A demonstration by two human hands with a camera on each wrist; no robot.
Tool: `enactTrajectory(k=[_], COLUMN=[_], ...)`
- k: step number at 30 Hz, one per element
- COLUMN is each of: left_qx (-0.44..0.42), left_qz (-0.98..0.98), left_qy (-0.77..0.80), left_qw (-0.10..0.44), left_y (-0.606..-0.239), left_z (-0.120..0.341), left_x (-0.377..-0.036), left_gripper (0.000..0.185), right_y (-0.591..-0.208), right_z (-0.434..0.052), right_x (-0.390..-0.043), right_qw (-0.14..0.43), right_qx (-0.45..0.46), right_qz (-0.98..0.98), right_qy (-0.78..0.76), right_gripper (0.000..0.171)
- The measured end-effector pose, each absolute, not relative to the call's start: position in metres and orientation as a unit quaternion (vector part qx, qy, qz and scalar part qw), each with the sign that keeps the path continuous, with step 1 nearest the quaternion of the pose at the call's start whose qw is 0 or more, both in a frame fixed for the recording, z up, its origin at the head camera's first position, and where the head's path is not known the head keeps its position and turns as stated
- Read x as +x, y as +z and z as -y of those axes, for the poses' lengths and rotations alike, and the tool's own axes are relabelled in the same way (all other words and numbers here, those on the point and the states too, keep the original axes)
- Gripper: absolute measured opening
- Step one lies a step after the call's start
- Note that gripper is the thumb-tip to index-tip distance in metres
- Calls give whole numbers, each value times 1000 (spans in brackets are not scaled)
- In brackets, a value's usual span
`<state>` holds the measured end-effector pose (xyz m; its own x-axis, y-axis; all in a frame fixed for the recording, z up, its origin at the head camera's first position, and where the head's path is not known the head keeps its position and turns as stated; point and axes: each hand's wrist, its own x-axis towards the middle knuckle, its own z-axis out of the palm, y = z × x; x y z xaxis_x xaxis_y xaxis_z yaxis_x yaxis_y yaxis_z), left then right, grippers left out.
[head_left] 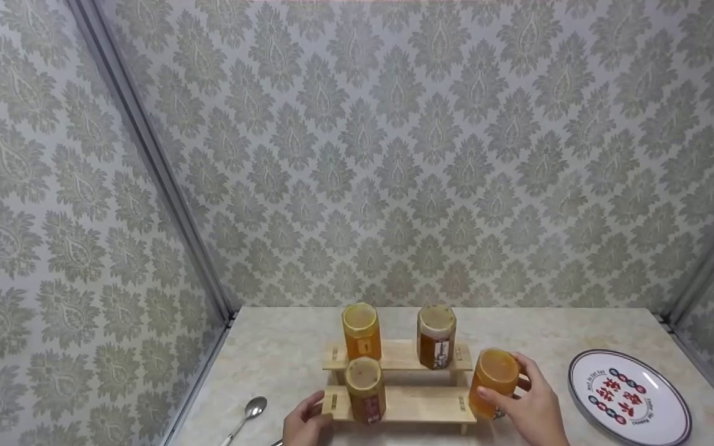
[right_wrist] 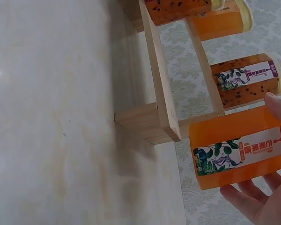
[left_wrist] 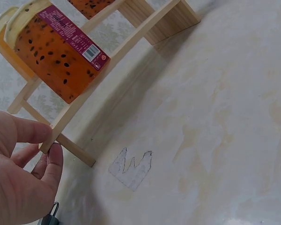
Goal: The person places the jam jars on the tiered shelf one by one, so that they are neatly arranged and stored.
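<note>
Both hands work at the wooden rack (head_left: 406, 402): the left hand (head_left: 304, 424) pinches its front corner, while the right hand (head_left: 533, 406) grips an orange bottle (head_left: 493, 383) at the lower shelf's right end, likely needing a level set-down.

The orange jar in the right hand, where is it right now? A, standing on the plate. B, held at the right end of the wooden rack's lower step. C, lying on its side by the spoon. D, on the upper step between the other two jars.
B: the right hand grips the orange jar at the right end of the wooden rack, by its lower step.
</note>
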<state>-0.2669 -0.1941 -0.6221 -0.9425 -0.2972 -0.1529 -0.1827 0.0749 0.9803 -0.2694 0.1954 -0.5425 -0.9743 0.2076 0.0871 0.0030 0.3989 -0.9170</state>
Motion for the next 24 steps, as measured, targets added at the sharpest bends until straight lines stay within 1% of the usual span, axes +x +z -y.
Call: enactTrajectory(k=[11, 19, 24], left_qx=[185, 198, 198], left_qz=[722, 713, 717], left_qy=[-665, -672, -668], left_qw=[39, 32, 31], left_y=[-623, -622, -623], left_z=[192, 191, 192], left_x=[-269, -271, -272], left_gripper=[59, 61, 61], right_y=[-540, -540, -541], right_z=[-170, -150, -138], right_x=[-268, -269, -270], right_qw=[82, 47, 39], right_qx=[-48, -54, -58], right_qz=[827, 821, 816], right_qy=[555, 566, 574], right_gripper=[92, 93, 94])
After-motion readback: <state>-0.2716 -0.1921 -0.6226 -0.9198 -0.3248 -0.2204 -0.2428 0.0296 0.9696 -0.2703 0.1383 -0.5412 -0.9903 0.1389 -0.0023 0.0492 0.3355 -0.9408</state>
